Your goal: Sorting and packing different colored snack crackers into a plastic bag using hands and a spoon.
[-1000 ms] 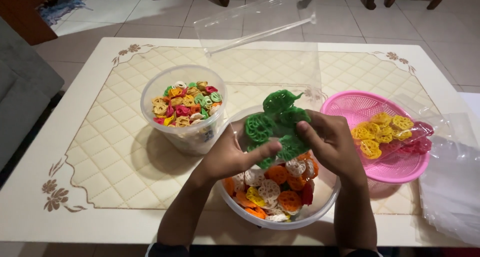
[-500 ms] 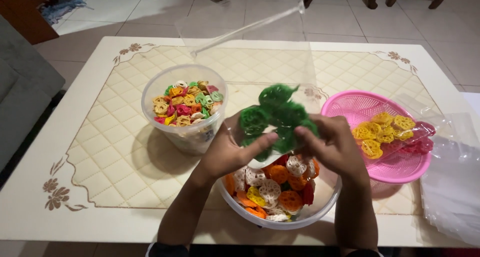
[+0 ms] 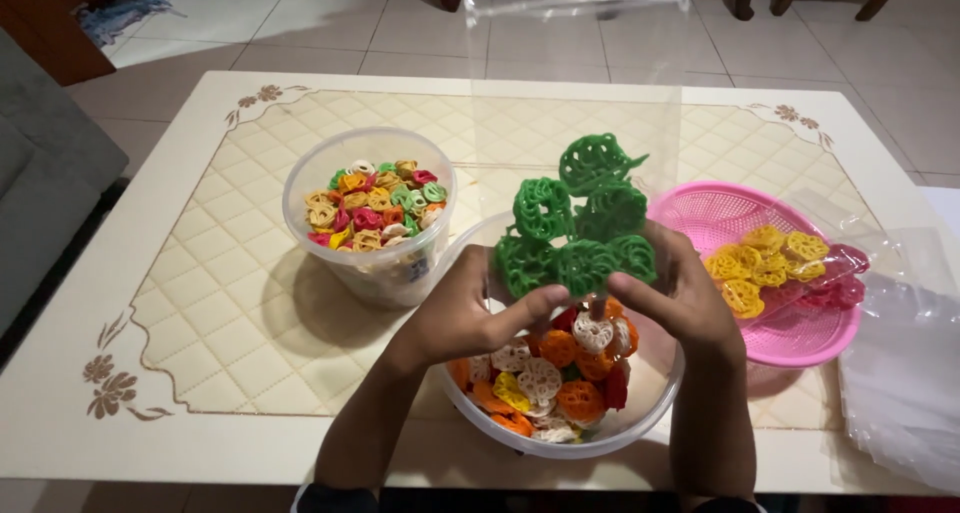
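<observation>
Head view, one moment. Both hands are raised at centre frame over a clear plastic bowl (image 3: 640,413) standing at the near edge of the counter (image 3: 200,323).

Left hand (image 3: 455,313): fingers curled, thumb pressed against the lower edge of a cluster of green flower-shaped crackers (image 3: 580,223). Right hand (image 3: 685,308): fingers curled likewise, pinching the same cluster from the right side. The cluster stands upright between the two hands, just above the bowl and apart from its contents. About five or six green pieces are visible, stacked edge to edge.

The bowl holds mixed crackers (image 3: 545,383) in orange, white, yellow and red, lying loose on its bottom.

Upper left of the bowl: a clear round tub (image 3: 370,263), filled to the rim with smaller crackers of many colours.

Right of frame: a pink mesh basket (image 3: 720,213) holding yellow crackers (image 3: 760,263) and a few red ones (image 3: 835,288), partly covered by clear plastic film.

Far right edge: a heap of clear plastic bags (image 3: 900,373). At top centre a transparent sheet or bag (image 3: 575,63) stands behind the hands; what holds it up cannot be told.
</observation>
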